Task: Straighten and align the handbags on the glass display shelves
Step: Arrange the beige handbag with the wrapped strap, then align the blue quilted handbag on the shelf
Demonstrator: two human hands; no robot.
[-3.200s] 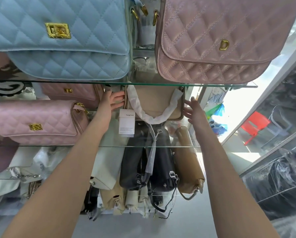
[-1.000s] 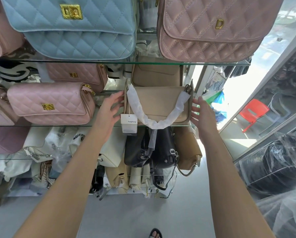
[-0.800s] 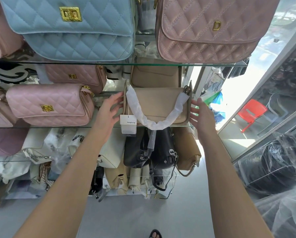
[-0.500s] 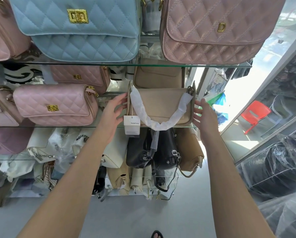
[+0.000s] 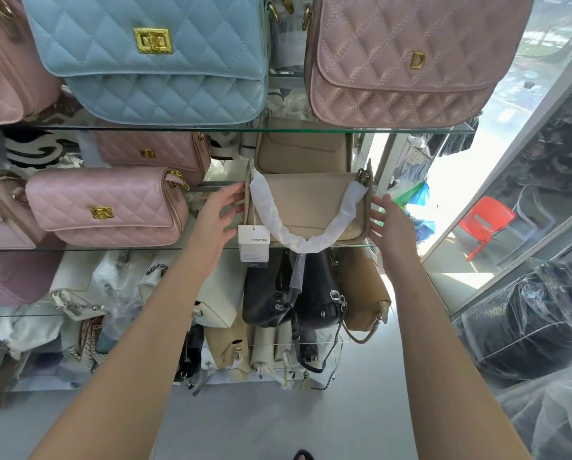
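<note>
Moved: since 3.2 s ago the beige bag point(image 5: 311, 207) has been drawn forward to the front edge of the middle shelf point(image 5: 112, 249); both hands have been kept at its ends.
Hidden: the second beige bag point(image 5: 301, 151) behind is covered along its lower part by the front one; the bags below are seen only through glass and plastic wrap and are hard to separate.
Cut off: the blue bag point(image 5: 152, 61) and the D bag point(image 5: 394, 61) on the top shelf point(image 5: 344, 129) are clipped by the frame's upper edge.
Left hand point(image 5: 218, 214): fingers spread and straight, nothing grasped; fingertips are laid against the bag's left end.
Right hand point(image 5: 390, 224): fingers straight, nothing grasped; held just beside the bag's right end, contact cannot be told.
Bag vs hands: bracketed between the two palms, not gripped.
Bag place: upright at the middle shelf's front edge, right of the pink bag point(image 5: 105, 207), under the D bag.
Bag axis: long axis runs left-right along the shelf edge; broad face is turned to the camera.
Strap point(image 5: 298, 235): paper-wrapped, draped down the front in a loop past the shelf edge.
Tag point(image 5: 254, 242): hung at the lower left corner, small print unreadable.
</note>
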